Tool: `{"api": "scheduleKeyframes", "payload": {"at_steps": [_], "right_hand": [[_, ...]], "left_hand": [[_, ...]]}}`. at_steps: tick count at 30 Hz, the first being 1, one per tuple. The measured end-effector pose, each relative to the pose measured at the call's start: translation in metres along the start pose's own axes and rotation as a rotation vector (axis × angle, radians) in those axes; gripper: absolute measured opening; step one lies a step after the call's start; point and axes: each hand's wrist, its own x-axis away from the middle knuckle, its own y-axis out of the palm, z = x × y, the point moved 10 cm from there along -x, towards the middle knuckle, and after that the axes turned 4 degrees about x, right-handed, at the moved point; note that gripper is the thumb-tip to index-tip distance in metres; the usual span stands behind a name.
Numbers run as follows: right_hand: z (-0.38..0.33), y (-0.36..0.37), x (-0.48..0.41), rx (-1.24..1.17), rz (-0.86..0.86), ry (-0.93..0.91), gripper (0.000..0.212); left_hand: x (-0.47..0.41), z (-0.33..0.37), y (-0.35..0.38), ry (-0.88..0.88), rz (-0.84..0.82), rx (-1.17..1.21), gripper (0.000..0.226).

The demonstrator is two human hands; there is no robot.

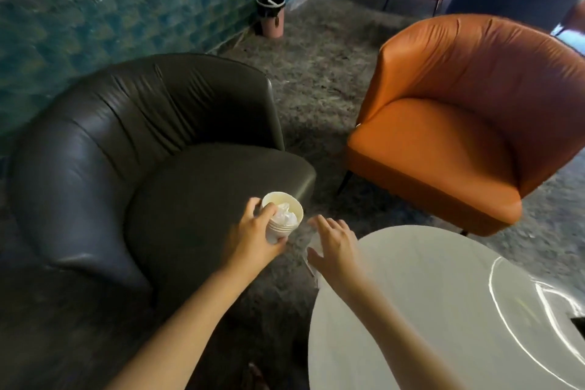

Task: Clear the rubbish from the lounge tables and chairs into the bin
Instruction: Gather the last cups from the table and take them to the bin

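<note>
Left hand (253,239) is wrapped round a nested stack of paper cups (282,225), thumb on 1 side, fingers curled round the other. It's held up over the front edge of the dark chair (126,142) seat, not resting on it. How many cups are in the stack? No idea, the rims blur together. The top cup has crumpled white paper (286,215) stuffed in it.

Right hand (335,242) is just beside the cups, fingers spread and fairly straight, off the far left edge of the round white table (427,310). There's something clear and smeary (311,266) under it, maybe plastic, but it's basically see-through and motion-blurred. I honestly can't tell what it is or whether my fingers are touching it.

The bin (270,16) is well apart from all this, on the floor against the blue tiled wall (95,16). It's pinkish with a black liner and has a pale scrap inside that's too small to make out.

The orange chair (443,123) sits past the table's far edge. A dark shape (577,324) at the table's right edge is cut off by the frame. Up in the top right corner there are more chairs and another table, all blurred.
</note>
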Motion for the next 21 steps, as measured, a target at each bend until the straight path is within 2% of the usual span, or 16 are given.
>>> {"api": "scheduleKeyframes", "payload": {"at_steps": [4, 12, 21], "right_hand": [[-0.041, -0.009, -0.043, 0.014, 0.058, -0.021, 0.054], [-0.154, -0.051, -0.111, -0.023, 0.176, -0.254, 0.046], [-0.349, -0.04, -0.151, -0.141, 0.169, -0.567, 0.042]], "left_hand": [[-0.033, -0.037, -0.029, 0.014, 0.009, 0.019, 0.046], [-0.052, -0.101, -0.117, -0.077, 0.174, -0.003, 0.049], [-0.023, -0.24, -0.244, -0.311, 0.346, -0.038, 0.051]]}}
